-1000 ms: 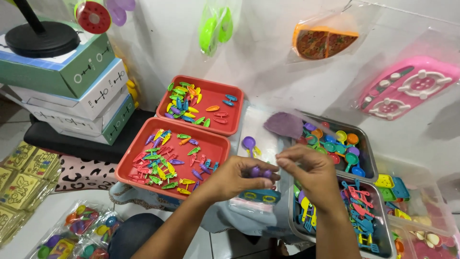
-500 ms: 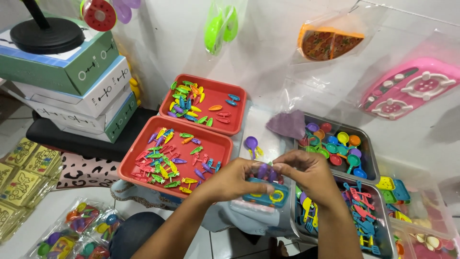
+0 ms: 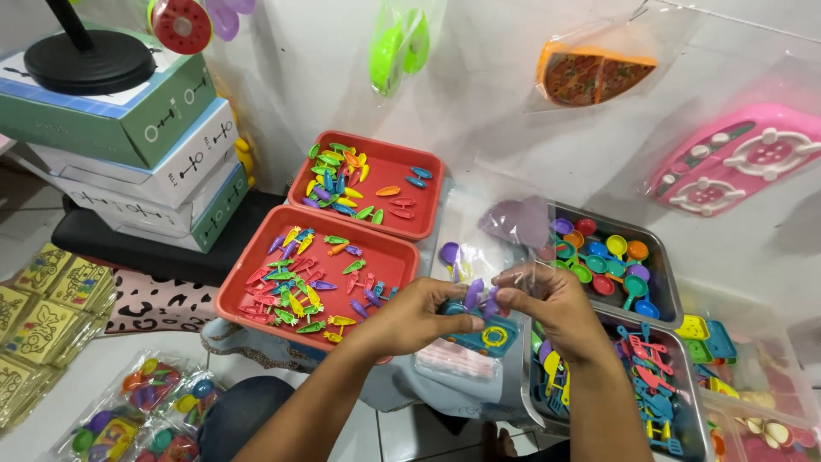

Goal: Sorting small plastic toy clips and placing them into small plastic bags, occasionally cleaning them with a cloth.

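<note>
Between the red trays and the metal trays, both hands meet over a clear plastic bag (image 3: pixel 479 257). Left hand (image 3: pixel 419 315) pinches small purple toy pieces (image 3: pixel 475 293) between thumb and fingertips, and right hand (image 3: pixel 552 304) closes its fingers on the same cluster from the other side. Just beneath lies a teal toy (image 3: pixel 492 335). Near red tray (image 3: pixel 380 261) holds tiny coloured pieces; metal tray (image 3: pixel 663 287) holds toy spoons.

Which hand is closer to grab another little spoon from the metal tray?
Probably the right hand: it sits beside the metal tray of colourful spoons, while the left hand is nearer the red tray.
</note>
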